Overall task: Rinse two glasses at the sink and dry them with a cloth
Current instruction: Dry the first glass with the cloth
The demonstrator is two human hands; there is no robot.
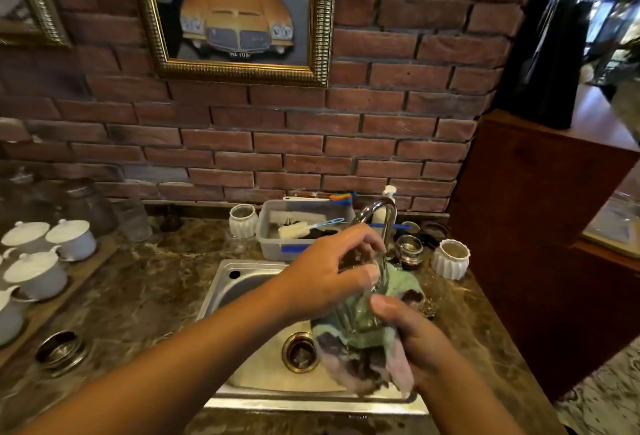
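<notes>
Over the steel sink [239,278] I hold a clear ribbed glass [360,306], tilted, with its rim toward the tap. My left hand [322,278] grips the glass near the rim, fingers curled over the top. My right hand [415,337] grips the base through a green and pale pink cloth [363,355] that wraps the lower half and hangs down. Part of the cloth also shows beyond the rim. A second glass is not clearly visible.
The chrome tap [381,216] arches just behind the hands. A grey tub [277,237] with brushes stands behind the sink. White ribbed jars [450,259] and a metal cup [410,251] sit at right. White lidded cups [34,271] line the left counter. The drain [299,351] lies below.
</notes>
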